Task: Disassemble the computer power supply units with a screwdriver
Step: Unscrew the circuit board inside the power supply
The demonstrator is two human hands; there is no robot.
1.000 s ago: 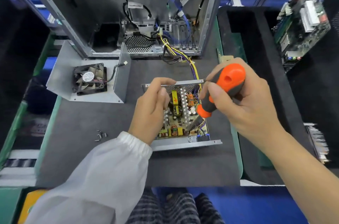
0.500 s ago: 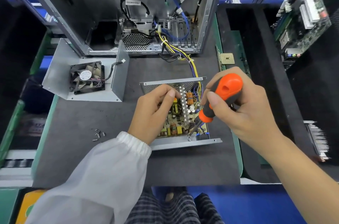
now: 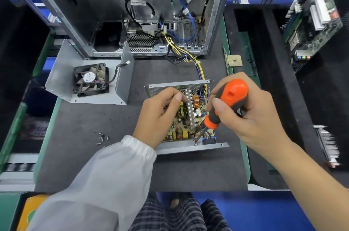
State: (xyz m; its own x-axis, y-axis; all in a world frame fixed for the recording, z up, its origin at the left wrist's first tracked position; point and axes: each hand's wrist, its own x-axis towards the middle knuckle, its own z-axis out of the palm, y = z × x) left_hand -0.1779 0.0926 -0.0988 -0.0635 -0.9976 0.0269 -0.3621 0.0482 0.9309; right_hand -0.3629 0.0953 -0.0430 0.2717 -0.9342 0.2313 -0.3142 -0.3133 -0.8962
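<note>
The opened power supply unit sits mid-mat, its circuit board bare inside the metal tray. Your left hand curls over the board, apparently to steady it, while your right hand grips the orange screwdriver, tip at a near-corner screw. Loose screws lie to the left; the removed cover holds the fan.
</note>
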